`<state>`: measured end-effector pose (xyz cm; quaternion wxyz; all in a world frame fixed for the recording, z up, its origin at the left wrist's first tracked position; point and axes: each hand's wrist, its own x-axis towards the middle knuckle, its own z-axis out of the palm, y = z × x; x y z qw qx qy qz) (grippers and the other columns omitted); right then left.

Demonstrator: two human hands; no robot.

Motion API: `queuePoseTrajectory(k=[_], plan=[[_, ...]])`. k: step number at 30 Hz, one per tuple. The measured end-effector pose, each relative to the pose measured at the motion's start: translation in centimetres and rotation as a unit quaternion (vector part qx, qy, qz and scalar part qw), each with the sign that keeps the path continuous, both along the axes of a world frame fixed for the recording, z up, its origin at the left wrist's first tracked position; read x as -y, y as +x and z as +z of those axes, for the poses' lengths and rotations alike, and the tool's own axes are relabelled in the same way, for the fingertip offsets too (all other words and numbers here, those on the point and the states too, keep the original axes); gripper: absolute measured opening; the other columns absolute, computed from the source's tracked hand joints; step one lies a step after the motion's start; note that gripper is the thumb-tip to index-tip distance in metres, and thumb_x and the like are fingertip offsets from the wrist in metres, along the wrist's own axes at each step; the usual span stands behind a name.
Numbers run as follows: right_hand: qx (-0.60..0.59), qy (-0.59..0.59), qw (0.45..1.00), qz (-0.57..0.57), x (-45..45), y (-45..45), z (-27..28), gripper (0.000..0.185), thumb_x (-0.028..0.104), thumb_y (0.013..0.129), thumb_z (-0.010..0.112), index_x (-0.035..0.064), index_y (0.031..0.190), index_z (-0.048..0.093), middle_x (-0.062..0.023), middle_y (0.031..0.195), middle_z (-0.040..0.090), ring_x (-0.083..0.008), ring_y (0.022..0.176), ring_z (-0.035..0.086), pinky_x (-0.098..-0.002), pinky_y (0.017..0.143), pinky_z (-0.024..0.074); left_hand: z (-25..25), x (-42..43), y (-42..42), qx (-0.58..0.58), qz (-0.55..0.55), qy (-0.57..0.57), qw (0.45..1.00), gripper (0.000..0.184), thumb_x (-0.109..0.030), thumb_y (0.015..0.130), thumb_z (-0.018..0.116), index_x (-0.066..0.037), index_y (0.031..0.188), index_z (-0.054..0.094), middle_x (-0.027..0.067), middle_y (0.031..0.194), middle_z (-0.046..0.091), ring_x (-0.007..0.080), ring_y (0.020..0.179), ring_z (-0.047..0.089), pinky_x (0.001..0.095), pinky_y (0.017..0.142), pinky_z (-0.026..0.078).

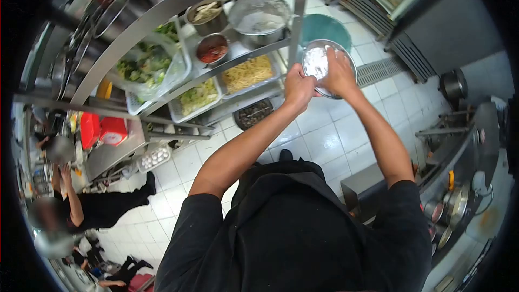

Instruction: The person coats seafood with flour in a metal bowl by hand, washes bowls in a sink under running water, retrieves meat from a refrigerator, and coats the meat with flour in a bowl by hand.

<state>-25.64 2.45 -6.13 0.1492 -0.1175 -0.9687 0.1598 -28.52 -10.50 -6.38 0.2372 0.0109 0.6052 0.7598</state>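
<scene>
we've got the left hand gripping the near-left rim of the bowl, held out in front of us, and here's the right hand reaching in over the rim, fingers at the white powder! are they closed on any? we can't tell. behind the bowl, partly hidden, we see a teal bin; to our left, a big pot sits on a shelf.
</scene>
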Motion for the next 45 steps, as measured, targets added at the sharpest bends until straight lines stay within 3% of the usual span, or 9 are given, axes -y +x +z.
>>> queuePoseTrajectory(k=[5,11,13,17,22,27,33,39,45], plan=[[0.095,-0.060,0.983,-0.143,-7.0,5.1,-0.7,0.033,0.002,0.064,0.063,-0.0008,0.095,0.049,-0.0284,0.105,0.054,-0.0439,0.091,0.056,-0.0497,0.075,0.0453,-1.6,-5.6,3.2,-0.007,-0.097,-0.078,0.992,0.022,0.008,0.065,0.052,-0.004,0.073,0.035,0.0104,0.073,0.049,0.0234,0.058,0.058,0.0344,0.040,0.055],[0.042,0.040,0.986,-0.154,-8.9,11.0,1.4,0.034,-0.006,0.061,0.059,-0.0007,0.094,0.056,-0.0272,0.110,0.055,-0.0349,0.110,0.050,-0.0430,0.085,0.0437,-1.4,-12.5,6.3,0.041,-0.141,-0.031,0.989,0.020,0.008,0.066,0.050,-0.003,0.075,0.036,0.0134,0.076,0.052,0.0258,0.060,0.061,0.0359,0.041,0.056],[-0.001,-0.022,0.999,-0.043,-9.1,12.9,2.2,0.044,-0.005,0.059,0.061,0.0011,0.103,0.059,-0.0234,0.106,0.058,-0.0362,0.103,0.054,-0.0424,0.085,0.0444,-1.1,-13.5,6.5,0.019,-0.137,-0.009,0.990,0.020,0.009,0.066,0.048,-0.003,0.076,0.036,0.0136,0.076,0.052,0.0265,0.059,0.061,0.0362,0.042,0.056],[0.013,-0.046,0.985,-0.164,-10.4,14.3,6.3,0.052,0.001,0.059,0.066,0.0024,0.111,0.058,-0.0222,0.103,0.060,-0.0367,0.097,0.058,-0.0383,0.087,0.0454,-1.3,-13.5,7.0,-0.011,-0.134,0.000,0.991,0.022,0.010,0.066,0.047,-0.004,0.074,0.033,0.0132,0.074,0.050,0.0273,0.059,0.061,0.0376,0.042,0.056],[-0.081,-0.121,0.970,-0.195,-10.6,13.9,0.0,0.063,0.019,0.055,0.076,0.0023,0.112,0.057,-0.0199,0.102,0.062,-0.0311,0.099,0.059,-0.0379,0.084,0.0462,-0.4,-12.1,9.0,-0.004,-0.216,0.018,0.976,0.027,0.010,0.064,0.052,-0.006,0.072,0.033,0.0088,0.071,0.045,0.0236,0.056,0.058,0.0369,0.040,0.056],[0.043,-0.240,0.947,-0.208,-9.7,13.2,0.8,0.046,0.017,0.061,0.072,0.0062,0.104,0.061,-0.0214,0.100,0.062,-0.0333,0.095,0.060,-0.0389,0.080,0.0472,-3.0,-11.2,8.3,0.013,-0.214,-0.025,0.977,0.025,0.009,0.064,0.051,-0.006,0.074,0.035,0.0099,0.073,0.048,0.0238,0.055,0.058,0.0371,0.039,0.055],[-0.060,0.133,0.975,-0.170,-9.3,11.4,2.1,0.028,0.003,0.062,0.063,0.0030,0.089,0.059,-0.0191,0.093,0.057,-0.0344,0.090,0.056,-0.0453,0.075,0.0430,-0.3,-13.0,8.3,0.039,-0.136,-0.015,0.990,0.014,0.005,0.069,0.046,-0.001,0.081,0.044,0.0130,0.076,0.054,0.0260,0.058,0.061,0.0353,0.038,0.054],[0.067,-0.242,0.968,0.007,-9.7,10.4,4.6,0.054,0.004,0.060,0.066,0.0000,0.112,0.056,-0.0245,0.113,0.055,-0.0381,0.106,0.052,-0.0370,0.092,0.0414,-0.8,-11.3,6.3,0.026,-0.104,-0.012,0.994,0.022,0.010,0.068,0.046,0.000,0.087,0.042,0.0121,0.082,0.053,0.0231,0.060,0.059,0.0327,0.042,0.056],[-0.063,-0.054,0.965,-0.248,-6.6,7.5,-1.1,0.055,0.008,0.062,0.069,-0.0034,0.109,0.044,-0.0305,0.092,0.059,-0.0430,0.090,0.058,-0.0454,0.075,0.0466,-2.1,-10.2,7.3,-0.029,-0.035,0.021,0.999,0.022,0.010,0.068,0.047,-0.001,0.087,0.042,0.0110,0.081,0.052,0.0223,0.059,0.060,0.0325,0.041,0.056]])
